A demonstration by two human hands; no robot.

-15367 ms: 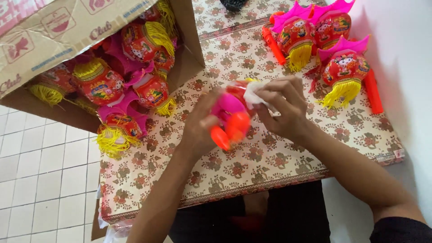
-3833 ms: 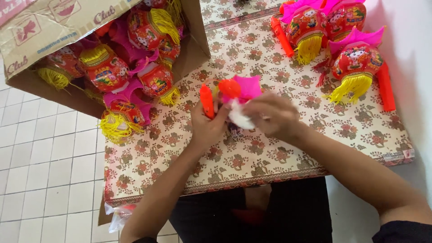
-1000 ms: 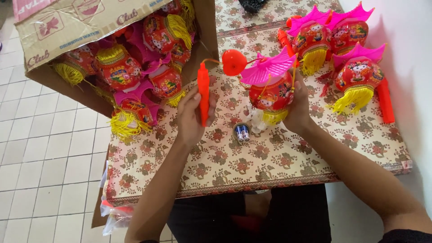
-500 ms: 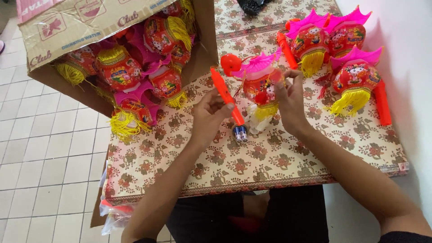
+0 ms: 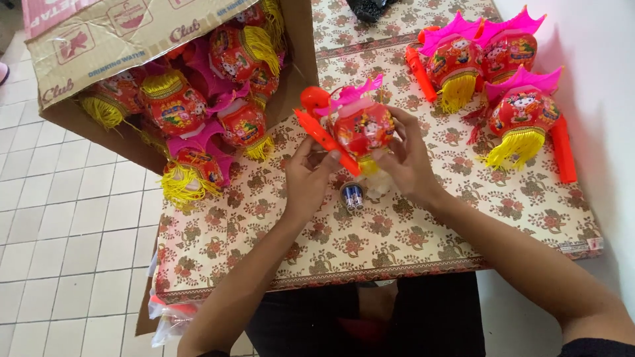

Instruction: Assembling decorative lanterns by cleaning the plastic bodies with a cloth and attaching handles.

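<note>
I hold a red toy lantern (image 5: 360,125) with a pink fan-shaped top and yellow tassel above the table. My left hand (image 5: 305,175) grips its orange handle stick (image 5: 324,140). My right hand (image 5: 407,158) cups the lantern's round body from the right. Just below the lantern, two small batteries (image 5: 352,196) lie on the floral tablecloth (image 5: 397,244) beside a bit of white wrapping.
A tilted cardboard box (image 5: 119,39) at the upper left spills several similar lanterns (image 5: 198,112) onto the table. Three finished lanterns (image 5: 496,79) with orange handles lie at the upper right by the white wall. A dark object (image 5: 370,8) sits at the far edge. Tiled floor lies left.
The lantern has been drawn closer between both hands and turned, its orange handle swinging to the left side. The right hand now cups the body.
</note>
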